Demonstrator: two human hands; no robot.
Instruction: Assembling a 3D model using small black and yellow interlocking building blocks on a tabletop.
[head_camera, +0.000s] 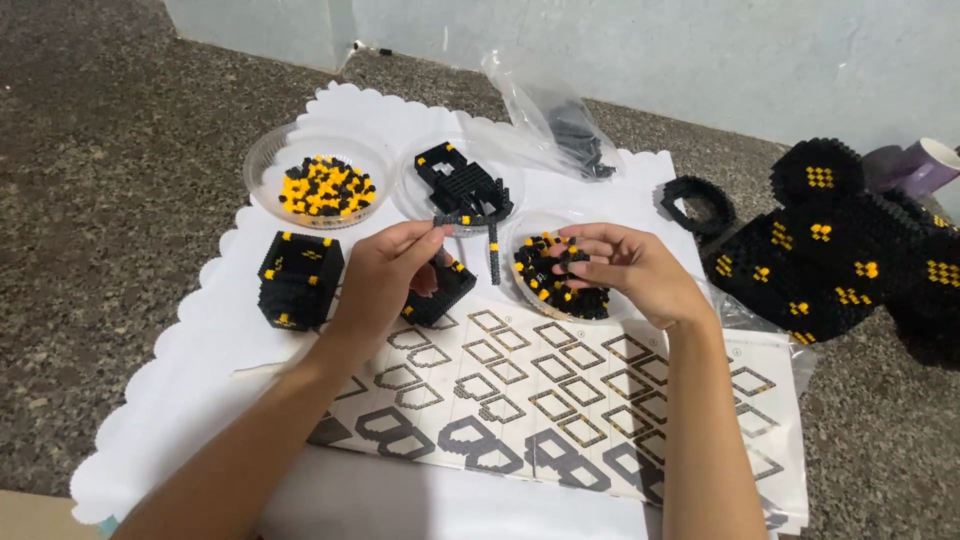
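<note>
While left hand (385, 275) pinches brick strip (462, 219), right hand (625, 265) fingers spread over dish (520, 283).

Speckled stone floor (120, 150) carries white scalloped mat (200, 350), large black-and-yellow brick figure (840, 250) at right, purple cup (925, 165) behind it. On mat: three clear dishes, instruction sheet (560, 400), black brick cube (298, 280), plastic bag (555, 115), black brick ring (695, 205).
</note>
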